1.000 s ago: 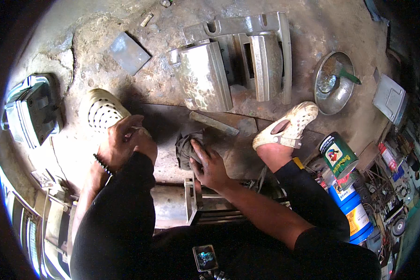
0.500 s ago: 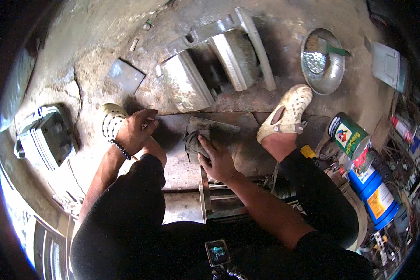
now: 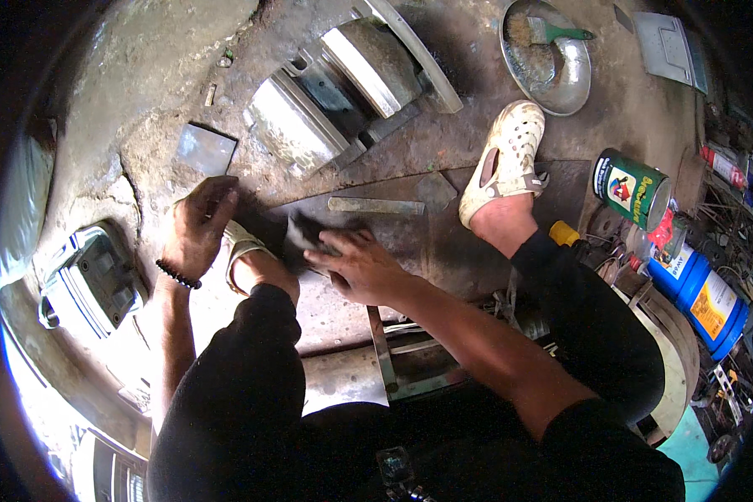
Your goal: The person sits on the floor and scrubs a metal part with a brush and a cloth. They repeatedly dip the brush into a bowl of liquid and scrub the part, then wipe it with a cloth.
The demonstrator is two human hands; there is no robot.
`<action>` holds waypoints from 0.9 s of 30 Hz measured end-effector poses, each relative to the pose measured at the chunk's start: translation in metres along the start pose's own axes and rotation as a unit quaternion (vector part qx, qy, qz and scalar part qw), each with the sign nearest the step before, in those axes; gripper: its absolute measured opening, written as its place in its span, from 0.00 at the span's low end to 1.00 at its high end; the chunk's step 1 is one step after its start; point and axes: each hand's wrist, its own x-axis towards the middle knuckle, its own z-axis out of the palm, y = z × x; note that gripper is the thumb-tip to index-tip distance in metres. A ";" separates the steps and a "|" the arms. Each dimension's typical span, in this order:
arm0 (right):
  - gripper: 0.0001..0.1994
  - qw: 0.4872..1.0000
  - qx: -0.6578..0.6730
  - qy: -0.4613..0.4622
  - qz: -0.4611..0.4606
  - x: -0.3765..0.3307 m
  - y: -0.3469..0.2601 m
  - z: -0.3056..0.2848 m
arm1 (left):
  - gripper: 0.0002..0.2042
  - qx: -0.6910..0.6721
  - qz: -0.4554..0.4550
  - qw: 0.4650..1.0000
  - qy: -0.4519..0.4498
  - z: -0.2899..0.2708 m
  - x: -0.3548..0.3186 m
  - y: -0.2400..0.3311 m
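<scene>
My right hand (image 3: pixel 356 266) reaches across the metal sheet between my feet, its fingers bent over a dark rag (image 3: pixel 301 238) that is smeared by motion. Just beyond it lies a flat metal bar (image 3: pixel 375 206). My left hand (image 3: pixel 199 226), with a beaded bracelet at the wrist, hovers beside my left shoe (image 3: pixel 241 251). Its fingers and thumb are curled together; whatever may be between them is hidden. Farther off rests a large metal casting with two curved, shiny halves (image 3: pixel 297 125).
A metal bowl (image 3: pixel 579 88) with a green-handled brush (image 3: pixel 552 32) stands far right. A green can (image 3: pixel 632 190), a blue container (image 3: pixel 707 301) and cluttered tools line the right. A square plate (image 3: pixel 207 149) and a dark case (image 3: pixel 96 280) lie left.
My right hand has slid left with the rag, leaving the flat bar more exposed. The left hand has shifted slightly left. The whole view has turned and tilted.
</scene>
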 end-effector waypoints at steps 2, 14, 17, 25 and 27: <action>0.24 0.993 0.045 0.095 0.050 -0.006 0.005 -0.009 | 0.14 0.004 0.026 0.999 0.030 0.003 -0.003 0.006; 0.21 0.895 -0.215 0.255 0.295 -0.035 0.103 -0.053 | 0.22 0.214 0.312 0.905 0.196 0.000 0.064 0.083; 0.10 0.899 -0.192 0.278 0.280 -0.037 0.107 -0.046 | 0.23 0.223 0.337 0.896 0.181 0.007 0.071 0.088; 0.14 0.880 0.041 0.380 0.281 -0.006 0.097 -0.049 | 0.30 0.208 0.321 0.908 0.171 0.032 0.083 0.080; 0.16 0.874 0.116 0.387 0.269 0.022 0.086 -0.050 | 0.32 0.185 0.310 0.918 0.166 0.036 0.085 0.078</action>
